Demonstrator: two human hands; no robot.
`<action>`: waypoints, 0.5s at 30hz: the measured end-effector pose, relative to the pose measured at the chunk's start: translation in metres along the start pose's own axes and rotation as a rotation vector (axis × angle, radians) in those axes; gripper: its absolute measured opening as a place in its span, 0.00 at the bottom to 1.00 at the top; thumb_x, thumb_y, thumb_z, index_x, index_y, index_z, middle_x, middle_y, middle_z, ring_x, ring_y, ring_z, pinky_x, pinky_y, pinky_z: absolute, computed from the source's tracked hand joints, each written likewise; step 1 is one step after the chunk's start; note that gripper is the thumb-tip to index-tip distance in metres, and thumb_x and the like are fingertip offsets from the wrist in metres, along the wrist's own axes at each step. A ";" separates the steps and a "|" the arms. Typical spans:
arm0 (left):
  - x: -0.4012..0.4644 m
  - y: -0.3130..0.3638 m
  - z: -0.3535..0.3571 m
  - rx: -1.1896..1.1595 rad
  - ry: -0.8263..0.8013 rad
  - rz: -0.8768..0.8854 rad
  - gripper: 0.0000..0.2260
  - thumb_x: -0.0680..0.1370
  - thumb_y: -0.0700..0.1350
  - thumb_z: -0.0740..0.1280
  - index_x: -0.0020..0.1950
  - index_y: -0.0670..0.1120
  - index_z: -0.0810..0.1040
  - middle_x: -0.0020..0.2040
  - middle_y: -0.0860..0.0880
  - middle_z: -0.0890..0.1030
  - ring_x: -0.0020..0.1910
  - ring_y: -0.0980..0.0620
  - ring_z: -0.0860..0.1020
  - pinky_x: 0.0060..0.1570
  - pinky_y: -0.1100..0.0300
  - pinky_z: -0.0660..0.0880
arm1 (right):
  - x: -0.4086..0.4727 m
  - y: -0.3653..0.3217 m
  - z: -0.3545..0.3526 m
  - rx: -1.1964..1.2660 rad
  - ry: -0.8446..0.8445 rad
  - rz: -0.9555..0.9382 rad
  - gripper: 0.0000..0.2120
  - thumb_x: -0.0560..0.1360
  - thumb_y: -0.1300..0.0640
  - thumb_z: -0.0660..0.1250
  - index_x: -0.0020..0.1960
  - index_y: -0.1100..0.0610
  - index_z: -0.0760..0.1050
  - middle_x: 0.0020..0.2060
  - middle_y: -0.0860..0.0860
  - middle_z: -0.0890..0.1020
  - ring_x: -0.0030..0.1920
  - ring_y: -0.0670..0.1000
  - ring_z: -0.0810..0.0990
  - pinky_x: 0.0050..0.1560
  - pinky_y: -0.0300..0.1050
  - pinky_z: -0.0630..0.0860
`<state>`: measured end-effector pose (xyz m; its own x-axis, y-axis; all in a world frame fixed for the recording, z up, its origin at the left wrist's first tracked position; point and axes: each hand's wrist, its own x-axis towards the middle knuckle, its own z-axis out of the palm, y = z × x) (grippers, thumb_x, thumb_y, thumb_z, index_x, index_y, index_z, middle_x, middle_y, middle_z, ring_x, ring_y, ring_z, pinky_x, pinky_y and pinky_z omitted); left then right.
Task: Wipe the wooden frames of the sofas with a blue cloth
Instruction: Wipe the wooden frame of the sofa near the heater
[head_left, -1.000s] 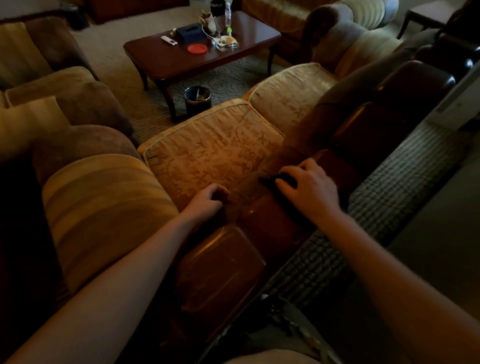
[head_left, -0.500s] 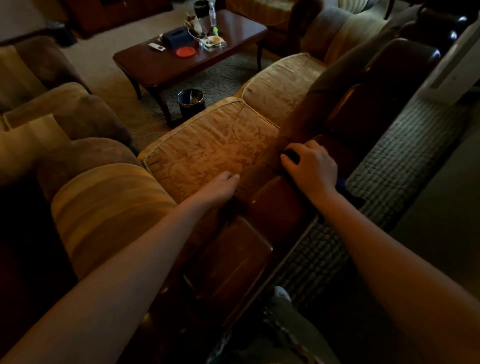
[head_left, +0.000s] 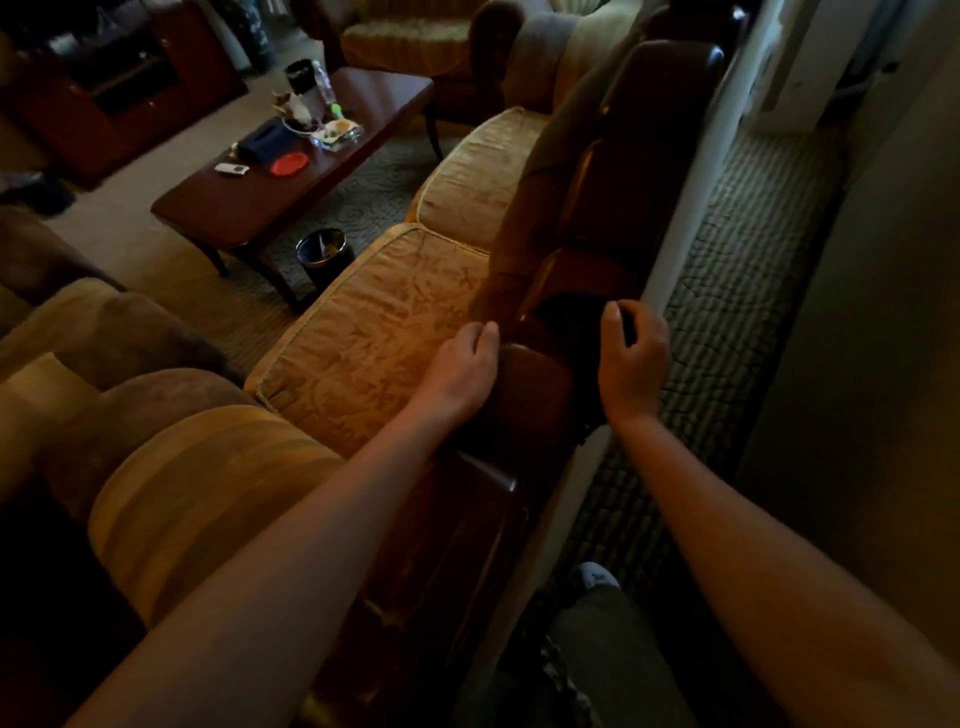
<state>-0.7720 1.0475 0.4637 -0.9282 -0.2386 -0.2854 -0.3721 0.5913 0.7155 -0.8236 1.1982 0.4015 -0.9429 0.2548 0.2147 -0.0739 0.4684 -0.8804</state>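
Found no readable text, label, brand, number or sign anywhere. Too dim and blurred to make out any lettering on the bottle (head_left: 323, 83), the dark box (head_left: 265, 139) or the small white remote (head_left: 232, 168) on the coffee table (head_left: 363, 104).

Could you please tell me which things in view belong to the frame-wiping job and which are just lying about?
Part of the job:
- wooden frame along the sofa back
- dark cloth on it, at the right hand
- left hand resting on the frame

Lying about:
- coffee table with its red disc
- black bin
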 end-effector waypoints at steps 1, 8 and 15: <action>0.002 -0.001 0.006 0.043 -0.022 0.000 0.25 0.81 0.60 0.48 0.73 0.46 0.65 0.70 0.41 0.68 0.70 0.42 0.66 0.66 0.54 0.62 | -0.002 0.000 0.003 0.061 0.021 0.067 0.16 0.79 0.51 0.60 0.59 0.62 0.75 0.54 0.58 0.77 0.50 0.45 0.72 0.52 0.42 0.71; 0.011 -0.014 0.026 0.334 -0.023 -0.021 0.29 0.79 0.64 0.46 0.77 0.53 0.54 0.74 0.40 0.60 0.71 0.38 0.62 0.69 0.42 0.60 | -0.164 -0.003 0.000 0.288 0.083 0.152 0.17 0.71 0.38 0.58 0.54 0.48 0.70 0.47 0.47 0.77 0.49 0.45 0.77 0.50 0.42 0.73; 0.011 -0.015 0.027 0.338 0.033 0.005 0.27 0.80 0.62 0.47 0.77 0.52 0.55 0.73 0.39 0.62 0.71 0.38 0.63 0.69 0.44 0.60 | -0.038 0.020 0.012 0.325 0.125 0.356 0.16 0.80 0.50 0.58 0.57 0.63 0.71 0.46 0.52 0.76 0.47 0.49 0.74 0.48 0.43 0.70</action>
<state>-0.7770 1.0570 0.4322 -0.9317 -0.2566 -0.2572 -0.3518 0.8134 0.4632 -0.7930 1.1876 0.3707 -0.8832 0.4601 -0.0912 0.1291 0.0514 -0.9903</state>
